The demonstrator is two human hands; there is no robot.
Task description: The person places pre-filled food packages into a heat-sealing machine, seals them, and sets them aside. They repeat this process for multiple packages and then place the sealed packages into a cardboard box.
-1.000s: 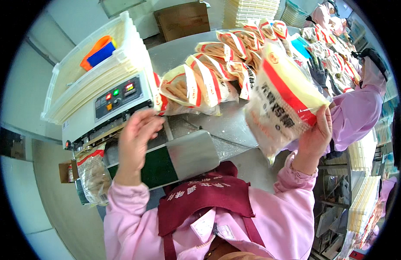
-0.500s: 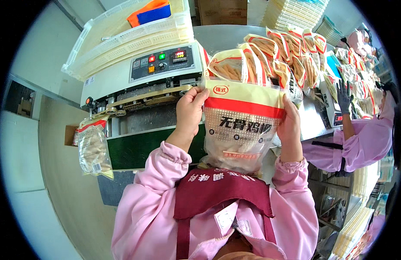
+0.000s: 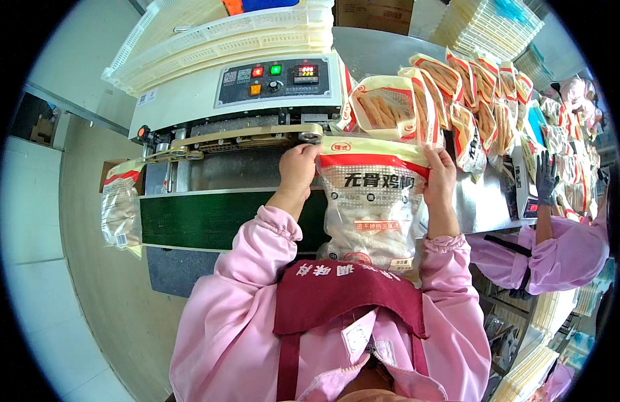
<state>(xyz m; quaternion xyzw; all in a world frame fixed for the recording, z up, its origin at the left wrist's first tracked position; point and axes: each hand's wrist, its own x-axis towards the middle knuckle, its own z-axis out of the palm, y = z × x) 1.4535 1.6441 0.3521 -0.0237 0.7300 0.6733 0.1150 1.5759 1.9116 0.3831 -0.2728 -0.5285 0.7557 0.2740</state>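
Note:
My left hand (image 3: 298,175) pinches the upper left corner of a clear plastic food bag (image 3: 370,208) with a cream and red top band. At the bag's upper right corner, the fingers of my right hand (image 3: 441,181) are closed on the edge. Pale pieces of food fill the bag, which hangs upright before my apron, its top stretched between both hands. The left corner is close to the right end of a band sealer (image 3: 173,114); whether they touch, I cannot tell. A green conveyor belt (image 3: 229,220) runs below the sealing band, left of the bag.
A similar bag (image 3: 121,211) hangs at the sealer's left end. Several filled bags (image 3: 383,110) stand on the metal table (image 3: 484,197). Cream plastic trays (image 3: 223,43) are stacked behind the sealer. To the right, a co-worker's gloved hand (image 3: 546,177) is by a scale (image 3: 524,181).
The view has shifted, so the sealer and table sit differently in it. The held bag's top edge is lower in the picture. Both hands keep their hold; the bag at the far left appears farther left.

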